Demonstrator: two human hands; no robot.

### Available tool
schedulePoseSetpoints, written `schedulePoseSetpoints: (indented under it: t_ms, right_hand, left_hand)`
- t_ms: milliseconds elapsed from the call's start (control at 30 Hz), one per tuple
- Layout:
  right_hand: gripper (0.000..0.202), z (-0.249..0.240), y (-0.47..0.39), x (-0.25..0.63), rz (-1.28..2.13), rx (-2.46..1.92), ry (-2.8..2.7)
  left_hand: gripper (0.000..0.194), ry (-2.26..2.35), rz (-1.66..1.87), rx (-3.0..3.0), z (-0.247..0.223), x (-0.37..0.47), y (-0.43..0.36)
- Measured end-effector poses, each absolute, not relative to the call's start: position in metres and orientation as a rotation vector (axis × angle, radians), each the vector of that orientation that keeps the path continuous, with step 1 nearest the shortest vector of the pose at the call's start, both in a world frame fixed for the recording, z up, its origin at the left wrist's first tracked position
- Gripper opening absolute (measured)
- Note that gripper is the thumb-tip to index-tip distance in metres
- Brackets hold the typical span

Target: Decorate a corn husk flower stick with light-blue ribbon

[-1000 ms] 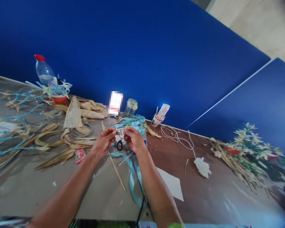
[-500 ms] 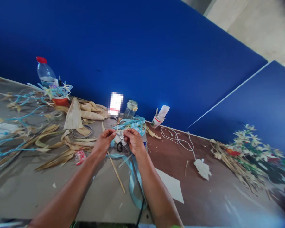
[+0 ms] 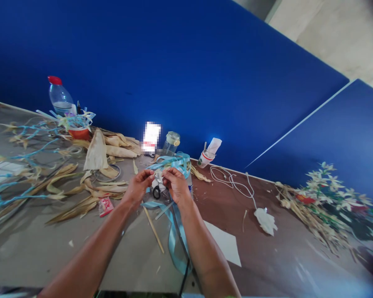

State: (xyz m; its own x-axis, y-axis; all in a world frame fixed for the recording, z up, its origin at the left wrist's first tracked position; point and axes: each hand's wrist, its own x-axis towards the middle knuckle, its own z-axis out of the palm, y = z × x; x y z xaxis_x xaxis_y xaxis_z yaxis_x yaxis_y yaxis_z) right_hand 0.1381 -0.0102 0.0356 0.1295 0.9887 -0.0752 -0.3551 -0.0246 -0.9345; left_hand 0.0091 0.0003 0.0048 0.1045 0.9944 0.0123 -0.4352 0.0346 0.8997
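Note:
My left hand (image 3: 139, 185) is closed in a pinch over the middle of the table. Close to its right, my right hand (image 3: 175, 182) pinches too, with fingertips turned toward the left ones. Whatever they grip is too small to make out. A pair of scissors with black handles (image 3: 156, 192) lies below and between the hands. Light blue ribbon (image 3: 182, 159) is heaped just beyond my right hand, and a loop of it runs down beside my right forearm. A thin wooden stick (image 3: 153, 229) lies between the forearms.
Dried husks (image 3: 119, 149) spread over the left side, near a red sweet packet (image 3: 105, 206) and a red-capped bottle (image 3: 60, 97). A glass jar (image 3: 171, 142) and a white cup (image 3: 206, 157) stand at the blue partition. Right are a white cable (image 3: 236, 184), paper (image 3: 225, 242) and flowers (image 3: 329, 186).
My left hand has shifted slightly right, closer to my right hand. The right hand stays almost in place, and the things on the table look the same.

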Motion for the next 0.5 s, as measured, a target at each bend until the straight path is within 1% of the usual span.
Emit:
schedulePoseSetpoints:
  t_ms: [167, 367, 500]
  right_hand:
    - [0.018, 0.0384, -0.0118, 0.1374, 1.301, -1.012, -0.817]
    - [0.016, 0.0363, -0.0102, 0.1375, 1.232, -1.05, -0.806]
    - [0.015, 0.0365, -0.0101, 0.1374, 1.203, -1.054, -0.807]
  left_hand:
    - [0.034, 0.824, 1.263, 0.911, 0.0064, 0.0073, 0.0001]
    - [0.028, 0.786, 1.233, 0.889, 0.0055, 0.0075, -0.0003]
    - [0.028, 0.775, 1.2, 0.919, 0.0077, 0.0081, -0.0015]
